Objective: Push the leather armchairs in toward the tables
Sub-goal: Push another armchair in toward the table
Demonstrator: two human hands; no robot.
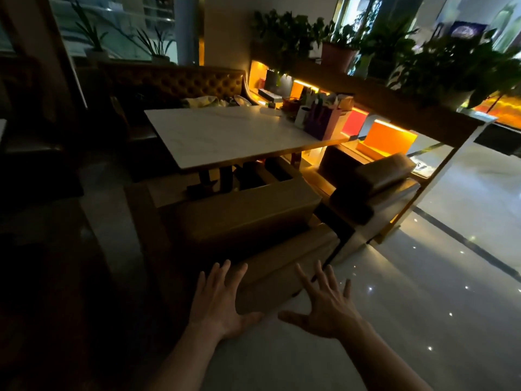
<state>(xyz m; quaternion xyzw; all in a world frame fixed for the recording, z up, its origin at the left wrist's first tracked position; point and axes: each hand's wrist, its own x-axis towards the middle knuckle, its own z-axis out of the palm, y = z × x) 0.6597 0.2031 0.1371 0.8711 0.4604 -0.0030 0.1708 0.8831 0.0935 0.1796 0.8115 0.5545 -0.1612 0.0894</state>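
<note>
Both hands empty, palms down, fingers spread. Left hand [218, 301] sits over the near end of the closest armchair's backrest; right hand [327, 306] is just off its right corner, over the floor [423, 306]. Can't tell if either palm is touching the leather yet.

Near armchair [248, 218]: tan leather, boxy, thick padded back. Its seat faces the white table [225, 134] and its front edge is near the table base, not tucked under. 2nd armchair [372, 182] is to the right of it, just beside, angled a bit, next to the lit shelf unit [380, 136].

Handling, my read:
- Heavy, upholstered frame. Expect a 2-hand shove, not a lift.
- Leather is soft and a bit slick; palms will sink and may slide. Push flat on the top rail of the backrest, hands apart near the 2 corners, so it doesn't yaw.
- Polished floor looks glossy, so legs should slide once moving; could overshoot into the table pedestal.
- Push low enough on the back to avoid tipping it forward.

Beyond the table: tufted bench [174, 80], bags on the far table end, plants on top of the shelf.
</note>
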